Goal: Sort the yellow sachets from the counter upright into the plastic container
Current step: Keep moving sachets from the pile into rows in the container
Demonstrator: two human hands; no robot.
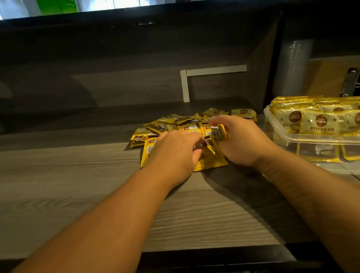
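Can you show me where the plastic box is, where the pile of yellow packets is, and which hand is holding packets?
plastic container [287, 133]: head view, on its clear front rim.
pile of yellow sachets [173, 123]: head view, on a sachet lying flat on the counter.
right hand [241, 142]: head view, on the back of the hand gripping a few sachets.

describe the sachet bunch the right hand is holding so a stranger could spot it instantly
Start at the clear plastic container on the right of the wooden counter, then move left to the loose pile of yellow sachets. The right hand pinches a small bunch of sachets at the pile's near edge. Unlike the flat ones around it, this bunch stands on edge, lifted between thumb and fingers.
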